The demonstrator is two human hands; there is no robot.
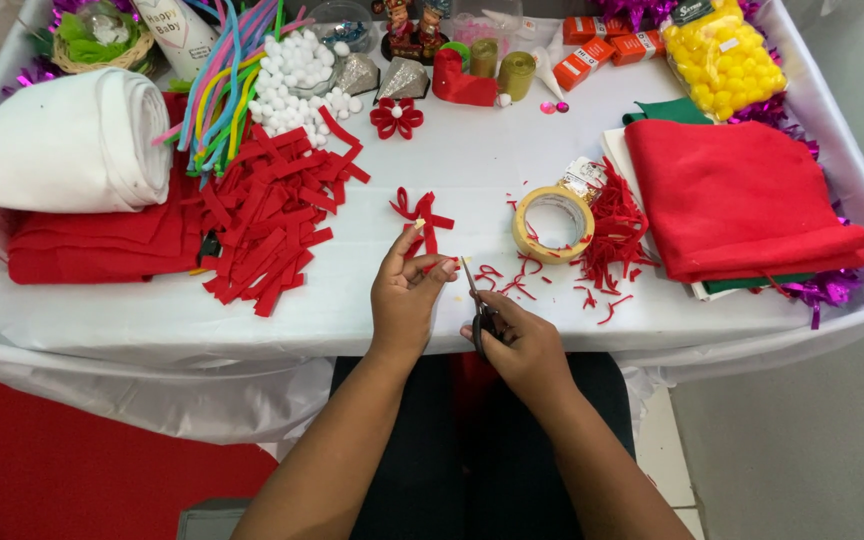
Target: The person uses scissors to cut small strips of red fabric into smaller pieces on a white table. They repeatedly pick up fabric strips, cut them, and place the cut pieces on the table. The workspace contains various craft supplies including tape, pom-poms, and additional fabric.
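Fingers [430,262] of the left hand [407,295] pinch a small red felt strip piece [422,232] and hold it up just above the white-covered counter [452,170]. Beside it, the right hand [517,345] is closed around a pair of dark-handled scissors [477,305], whose blades point up toward the left hand's fingertips. Whether the blades touch the felt, I cannot tell.

Near the hands, thin red felt trimmings [512,280] lie scattered on the counter, and a roll of beige masking tape [553,224] sits just to the right of them. A folded stack of red felt cloth [742,200] lies further right. To the left are a heap of cut red felt strips [272,220], a roll of white felt [72,145], coloured pipe cleaners [217,85] and white pompoms [297,75]. A finished red felt flower [396,117] rests toward the back.
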